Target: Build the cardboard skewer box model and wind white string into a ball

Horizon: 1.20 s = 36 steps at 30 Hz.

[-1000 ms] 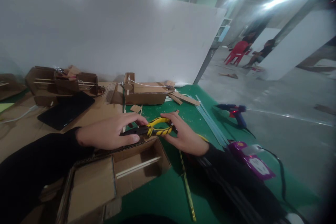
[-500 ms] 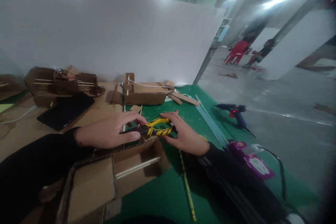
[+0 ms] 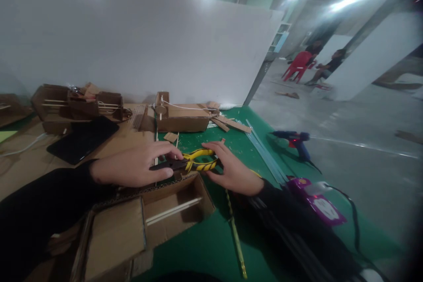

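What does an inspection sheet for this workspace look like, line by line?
Surface: green mat, brown cardboard sheet to its left.
Job's things: yellow-handled pliers above an open cardboard box holding a thin stick.
Clutter: cardboard models, black tablet, glue sticks, glue gun, purple device.
Hands: left hand at the pliers' nose, right hand on the handles.
Cables: black cord by the purple device.
Surroundings: white partition; people seated far off.

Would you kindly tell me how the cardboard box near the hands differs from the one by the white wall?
The near cardboard box lies open-topped, showing a divider and a stick inside; the far cardboard box is lower, with a white string over it. The near one sits under the pliers; the far one stands apart. Both are brown cardboard.
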{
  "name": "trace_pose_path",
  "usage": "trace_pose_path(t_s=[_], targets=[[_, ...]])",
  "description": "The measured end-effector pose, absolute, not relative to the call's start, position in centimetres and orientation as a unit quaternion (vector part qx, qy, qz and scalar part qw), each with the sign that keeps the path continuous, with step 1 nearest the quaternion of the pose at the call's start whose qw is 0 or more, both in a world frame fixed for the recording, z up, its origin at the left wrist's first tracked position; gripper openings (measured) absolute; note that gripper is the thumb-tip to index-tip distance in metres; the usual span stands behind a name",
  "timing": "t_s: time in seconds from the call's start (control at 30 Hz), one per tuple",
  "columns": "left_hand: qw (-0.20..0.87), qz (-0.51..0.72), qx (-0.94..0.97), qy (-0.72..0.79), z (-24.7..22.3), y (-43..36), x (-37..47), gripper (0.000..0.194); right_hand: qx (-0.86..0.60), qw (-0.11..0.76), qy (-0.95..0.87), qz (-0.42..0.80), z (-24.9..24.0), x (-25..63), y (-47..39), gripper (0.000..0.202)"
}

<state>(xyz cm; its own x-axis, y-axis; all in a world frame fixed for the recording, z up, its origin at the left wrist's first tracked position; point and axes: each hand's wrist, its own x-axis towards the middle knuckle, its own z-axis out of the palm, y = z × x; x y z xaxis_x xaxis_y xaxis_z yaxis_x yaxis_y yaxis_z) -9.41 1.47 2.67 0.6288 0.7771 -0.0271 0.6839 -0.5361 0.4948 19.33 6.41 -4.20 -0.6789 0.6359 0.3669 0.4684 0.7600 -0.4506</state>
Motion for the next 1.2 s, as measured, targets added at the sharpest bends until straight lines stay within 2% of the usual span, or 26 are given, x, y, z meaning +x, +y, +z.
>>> trace_pose_path(t_s=[0.2, 0.6, 1.2], targets=[[0.234, 0.076, 0.87, 0.427, 2.95, 1.25, -9.59, 0.035, -0.303, 0.267, -0.901, 0.158, -4.17, 19.39, 6.3, 0.064], [0.214, 0.079, 0.875, 0.427, 3.02, 1.16, -9.41, 0.033, -0.288, 0.28, -0.903, 0.154, -4.29, 19.42, 6.24, 0.054], [0.234, 0.07, 0.869, 0.43, 3.21, 1.24, -9.59, 0.035, -0.291, 0.275, -0.902, 0.164, -4.36, 19.36, 6.28, 0.062]])
